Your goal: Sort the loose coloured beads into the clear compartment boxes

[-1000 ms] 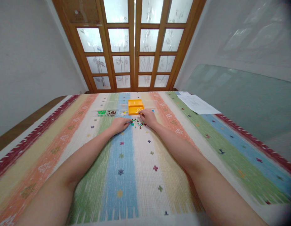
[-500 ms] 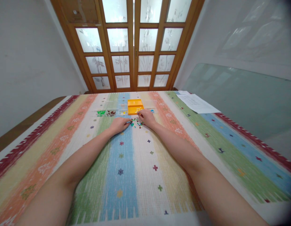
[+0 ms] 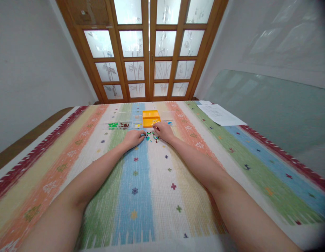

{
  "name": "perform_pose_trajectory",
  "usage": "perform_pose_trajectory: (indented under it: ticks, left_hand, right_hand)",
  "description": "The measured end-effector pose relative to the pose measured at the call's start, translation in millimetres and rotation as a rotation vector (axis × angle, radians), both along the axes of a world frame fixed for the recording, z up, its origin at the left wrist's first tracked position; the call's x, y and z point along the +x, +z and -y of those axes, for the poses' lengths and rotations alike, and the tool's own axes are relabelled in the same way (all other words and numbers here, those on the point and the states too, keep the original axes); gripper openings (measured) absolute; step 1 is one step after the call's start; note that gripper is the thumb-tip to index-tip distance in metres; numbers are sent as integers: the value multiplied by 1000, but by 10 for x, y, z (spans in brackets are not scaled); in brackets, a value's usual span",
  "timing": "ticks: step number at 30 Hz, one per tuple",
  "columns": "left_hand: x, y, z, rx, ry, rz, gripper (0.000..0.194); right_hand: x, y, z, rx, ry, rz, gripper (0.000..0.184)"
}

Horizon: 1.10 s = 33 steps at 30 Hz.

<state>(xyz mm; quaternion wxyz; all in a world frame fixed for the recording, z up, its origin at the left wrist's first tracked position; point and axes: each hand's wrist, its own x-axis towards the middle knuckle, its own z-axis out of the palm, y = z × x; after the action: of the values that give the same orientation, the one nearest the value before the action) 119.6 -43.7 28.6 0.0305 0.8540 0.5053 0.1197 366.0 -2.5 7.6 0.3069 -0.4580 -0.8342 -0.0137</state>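
A heap of tiny coloured pieces [image 3: 151, 136] lies on the striped cloth [image 3: 141, 182] far out in front of me. My left hand [image 3: 133, 137] rests palm down at the heap's left edge, fingers curled toward the pieces. My right hand [image 3: 164, 130] sits at the heap's right edge with its fingertips pinched together near the pieces. What the fingers hold is too small to make out. Just behind the heap stands an orange tray [image 3: 150, 118].
Clear compartments with green [image 3: 113, 125], dark red [image 3: 124, 125] and pale pieces [image 3: 137, 124] line up left of the orange tray, and another with blue pieces [image 3: 169, 123] sits to its right. A sheet of paper [image 3: 220, 115] lies at the far right. Wooden glazed doors stand beyond.
Both hands stay at the heap; the right fingertips have shifted slightly down and left toward the pieces. The view has drifted a little.
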Motion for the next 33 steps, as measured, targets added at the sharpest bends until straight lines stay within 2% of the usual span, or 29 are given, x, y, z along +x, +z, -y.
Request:
perform_pose_trajectory:
  ticks: [15,26,33]
  left_hand:
    - [32,-26,-22,1,74,-12,31]
    - [43,104,43,44,95,78,31]
    - [14,115,47,77,83,117,33]
  right_hand:
    - [-12,-5,9,-15,0,11,19]
    - [-18,23,34,-21,-5,23,20]
    - [-6,-1,20,-10,1,23,19]
